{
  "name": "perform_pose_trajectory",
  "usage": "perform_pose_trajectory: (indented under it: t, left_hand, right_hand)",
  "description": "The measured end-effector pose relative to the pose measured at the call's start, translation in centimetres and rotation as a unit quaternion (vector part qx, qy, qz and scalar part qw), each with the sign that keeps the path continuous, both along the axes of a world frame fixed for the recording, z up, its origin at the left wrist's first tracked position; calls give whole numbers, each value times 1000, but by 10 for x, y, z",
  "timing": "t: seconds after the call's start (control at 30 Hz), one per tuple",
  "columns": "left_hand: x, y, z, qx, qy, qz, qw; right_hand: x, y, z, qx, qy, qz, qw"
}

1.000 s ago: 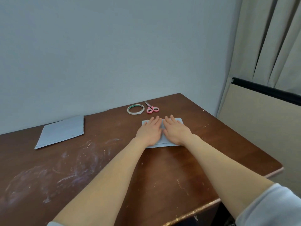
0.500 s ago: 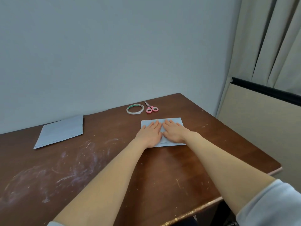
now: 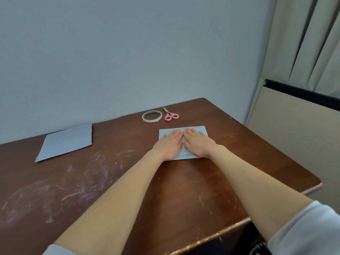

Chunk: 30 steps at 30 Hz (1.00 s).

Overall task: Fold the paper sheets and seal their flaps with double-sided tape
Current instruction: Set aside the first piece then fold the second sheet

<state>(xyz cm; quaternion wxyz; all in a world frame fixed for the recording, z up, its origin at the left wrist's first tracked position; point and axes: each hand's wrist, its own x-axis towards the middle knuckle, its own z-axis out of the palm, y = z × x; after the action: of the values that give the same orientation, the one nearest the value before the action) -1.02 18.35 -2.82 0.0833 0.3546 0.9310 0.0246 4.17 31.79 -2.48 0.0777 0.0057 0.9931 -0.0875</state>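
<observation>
A folded light-blue paper sheet [image 3: 200, 129] lies flat on the brown table, right of centre. My left hand [image 3: 170, 144] and my right hand [image 3: 197, 143] rest palm-down on it side by side, fingers extended and nearly touching, holding nothing. A roll of double-sided tape [image 3: 152, 116] lies just beyond the sheet. A stack of unfolded light-blue sheets [image 3: 66, 141] sits at the far left of the table.
Pink-handled scissors [image 3: 170, 115] lie right of the tape roll near the wall. The table [image 3: 184, 190] has scuffed white marks on its left half; its front and right edges are close. A beige panel and curtains stand at the right.
Both hands have slid a little toward me down the folded sheet, so more of its far edge shows beyond the fingertips. Nothing else moved.
</observation>
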Motion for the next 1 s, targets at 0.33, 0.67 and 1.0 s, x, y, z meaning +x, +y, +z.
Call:
perform_pose_trajectory:
  t: [0.33,0.67,1.0]
  left_hand:
    - [12,-25,19,175,43,29,983]
    - [38,-47,20,52,90,-43,994]
    - [34,-42,13,177,80,55,979]
  right_hand:
    - [18,13,22,-172,152,-79,970]
    - [53,7,14,-113,85,-42,989]
    - [49,9,21,-103,57,-44,992]
